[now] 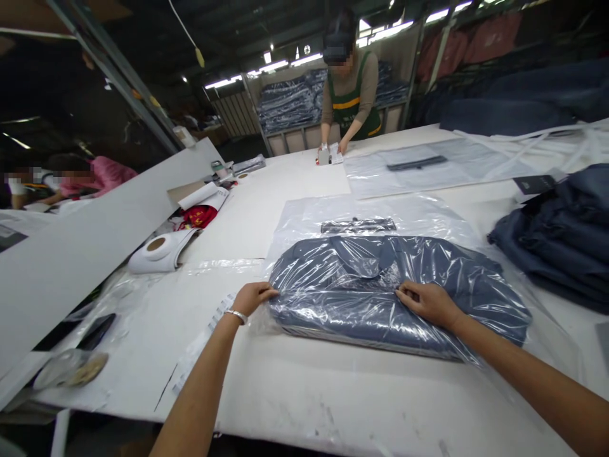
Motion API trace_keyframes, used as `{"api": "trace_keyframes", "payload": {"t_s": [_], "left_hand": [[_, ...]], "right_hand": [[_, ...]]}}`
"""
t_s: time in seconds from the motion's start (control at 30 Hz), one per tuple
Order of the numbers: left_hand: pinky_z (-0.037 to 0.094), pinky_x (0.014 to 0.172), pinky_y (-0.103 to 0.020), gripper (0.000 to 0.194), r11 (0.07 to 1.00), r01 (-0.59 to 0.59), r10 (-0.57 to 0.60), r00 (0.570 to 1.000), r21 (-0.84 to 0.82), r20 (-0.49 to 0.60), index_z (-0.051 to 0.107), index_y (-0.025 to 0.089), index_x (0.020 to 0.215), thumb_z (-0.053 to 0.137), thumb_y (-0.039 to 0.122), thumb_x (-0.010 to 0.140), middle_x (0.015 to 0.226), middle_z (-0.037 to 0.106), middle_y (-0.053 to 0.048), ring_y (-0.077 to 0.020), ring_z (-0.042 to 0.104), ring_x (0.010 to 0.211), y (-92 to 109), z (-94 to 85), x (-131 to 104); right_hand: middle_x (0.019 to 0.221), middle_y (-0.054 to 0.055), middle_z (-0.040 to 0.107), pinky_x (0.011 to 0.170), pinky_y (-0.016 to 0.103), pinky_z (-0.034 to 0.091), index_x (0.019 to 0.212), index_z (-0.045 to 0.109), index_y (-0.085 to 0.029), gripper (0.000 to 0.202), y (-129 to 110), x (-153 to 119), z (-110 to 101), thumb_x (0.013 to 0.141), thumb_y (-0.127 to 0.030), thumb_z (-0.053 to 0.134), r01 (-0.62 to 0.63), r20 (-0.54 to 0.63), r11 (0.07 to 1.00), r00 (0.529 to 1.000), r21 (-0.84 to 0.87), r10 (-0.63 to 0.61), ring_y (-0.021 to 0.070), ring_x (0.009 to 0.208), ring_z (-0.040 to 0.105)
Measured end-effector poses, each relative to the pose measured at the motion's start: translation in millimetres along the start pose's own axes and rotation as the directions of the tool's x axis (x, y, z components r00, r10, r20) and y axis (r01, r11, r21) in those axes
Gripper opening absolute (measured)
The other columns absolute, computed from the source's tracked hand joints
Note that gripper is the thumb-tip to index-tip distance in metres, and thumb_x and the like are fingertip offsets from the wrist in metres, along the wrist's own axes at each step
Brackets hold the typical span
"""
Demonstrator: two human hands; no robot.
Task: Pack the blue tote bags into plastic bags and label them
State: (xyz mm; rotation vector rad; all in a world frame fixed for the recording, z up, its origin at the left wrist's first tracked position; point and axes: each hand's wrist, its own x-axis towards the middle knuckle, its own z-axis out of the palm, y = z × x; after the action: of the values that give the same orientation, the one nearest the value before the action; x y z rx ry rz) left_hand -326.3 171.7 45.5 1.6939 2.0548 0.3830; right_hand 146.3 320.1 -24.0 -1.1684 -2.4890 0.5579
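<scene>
In front of me on the white table lies a folded dark blue garment [442,260] inside a clear plastic bag [304,216]. The bag's flap with a dark printed strip extends beyond the garment's far side. My left hand [252,298], with a silver bracelet at the wrist, pinches the plastic at the garment's left end. My right hand [425,303] is closed on the plastic near the middle, at the right end of a straight line across the bag. Both hands have thumb and fingers together.
Dark blue garments [561,235] are heaped at the right. Beyond the bag lies a flat plastic bag [419,165]. A co-worker [354,95] stands across the table [295,393]. A white roll [162,251], a red bundle [200,217] and a plastic cup [71,368] are on the left, beside a white partition [95,247].
</scene>
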Motion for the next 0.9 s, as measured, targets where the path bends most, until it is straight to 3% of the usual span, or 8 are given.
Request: {"api": "trace_keyframes", "payload": {"t_s": [0.1,0.17,0.27,0.37,0.47,0.57,0.73,0.9], "left_hand": [[0.045,0.064,-0.026,0.042,0.996,-0.035,0.045,0.991,-0.076,0.128,0.068,0.019,0.075,0.056,0.058,0.078,0.067,0.065,0.000,-0.0173,0.059,0.068,9.7,-22.0,6.3],[0.047,0.067,-0.026,0.040,0.994,-0.050,0.065,0.985,-0.096,0.158,0.068,0.018,0.077,0.056,0.056,0.078,0.071,0.067,0.000,-0.0178,0.061,0.071,20.1,-30.6,6.7],[0.047,0.071,-0.027,0.035,0.996,-0.052,0.061,0.992,-0.075,0.114,0.064,0.019,0.078,0.048,0.050,0.085,0.076,0.068,-0.001,-0.0175,0.062,0.075,33.8,-28.8,-2.5],[0.045,0.068,-0.027,0.034,1.000,-0.014,0.013,1.000,0.002,0.002,0.059,0.021,0.081,0.036,0.043,0.092,0.071,0.066,-0.001,-0.0164,0.061,0.068,38.2,-12.8,-17.2],[0.039,0.065,-0.028,0.032,0.991,0.044,-0.025,0.989,0.128,-0.149,0.058,0.024,0.089,0.033,0.044,0.095,0.071,0.064,-0.001,-0.0175,0.060,0.066,31.2,4.4,-24.7],[0.031,0.063,-0.027,0.032,0.964,0.098,-0.034,0.968,0.247,-0.250,0.059,0.025,0.084,0.043,0.051,0.092,0.073,0.064,-0.002,-0.0183,0.058,0.069,15.0,13.7,-18.5],[0.024,0.059,-0.026,0.039,0.924,0.159,-0.037,0.942,0.348,-0.333,0.058,0.022,0.070,0.048,0.054,0.090,0.068,0.063,-0.002,-0.0169,0.054,0.065,-12.3,25.6,4.2],[0.024,0.058,-0.026,0.041,0.910,0.166,-0.006,0.922,0.380,-0.388,0.063,0.023,0.079,0.040,0.054,0.094,0.073,0.066,-0.003,-0.0165,0.055,0.066,-22.1,33.4,9.4]], "right_hand": [[0.061,-0.001,0.065,0.057,0.027,0.039,0.079,0.061,-0.024,0.030,1.4,1.0,1.0,0.090,-0.049,0.049,0.002,0.000,1.000,1.000,-0.008,-0.002,0.0164,0.054,0.059],[0.061,-0.001,0.065,0.057,0.027,0.039,0.079,0.061,-0.024,0.030,1.5,1.3,1.0,0.090,-0.050,0.049,-0.003,0.004,1.000,1.000,-0.009,0.003,0.0165,0.055,0.059],[0.061,-0.001,0.065,0.057,0.027,0.038,0.079,0.062,-0.024,0.030,0.5,1.5,0.3,0.090,-0.049,0.049,-0.002,0.007,1.000,1.000,0.001,0.002,0.0166,0.055,0.060],[0.061,-0.001,0.065,0.056,0.027,0.038,0.079,0.063,-0.024,0.030,-0.3,1.7,-0.4,0.089,-0.049,0.050,-0.005,0.007,1.000,1.000,0.008,0.005,0.0168,0.055,0.060],[0.062,-0.001,0.065,0.056,0.027,0.038,0.080,0.063,-0.024,0.030,0.2,1.9,-0.5,0.090,-0.049,0.049,-0.007,0.010,1.000,1.000,0.007,0.007,0.0166,0.055,0.060],[0.062,-0.001,0.065,0.057,0.027,0.038,0.080,0.062,-0.024,0.031,1.3,1.6,0.0,0.090,-0.050,0.049,-0.007,0.011,1.000,1.000,-0.002,0.007,0.0165,0.056,0.059],[0.062,-0.001,0.065,0.057,0.027,0.038,0.080,0.063,-0.025,0.031,1.4,1.0,1.2,0.091,-0.050,0.048,-0.015,-0.006,1.000,1.000,0.001,0.015,0.0166,0.056,0.059],[0.062,-0.001,0.065,0.057,0.027,0.038,0.080,0.064,-0.024,0.031,-0.7,2.2,0.5,0.090,-0.049,0.049,-0.007,-0.010,1.000,1.000,0.023,0.007,0.0159,0.056,0.059]]}}
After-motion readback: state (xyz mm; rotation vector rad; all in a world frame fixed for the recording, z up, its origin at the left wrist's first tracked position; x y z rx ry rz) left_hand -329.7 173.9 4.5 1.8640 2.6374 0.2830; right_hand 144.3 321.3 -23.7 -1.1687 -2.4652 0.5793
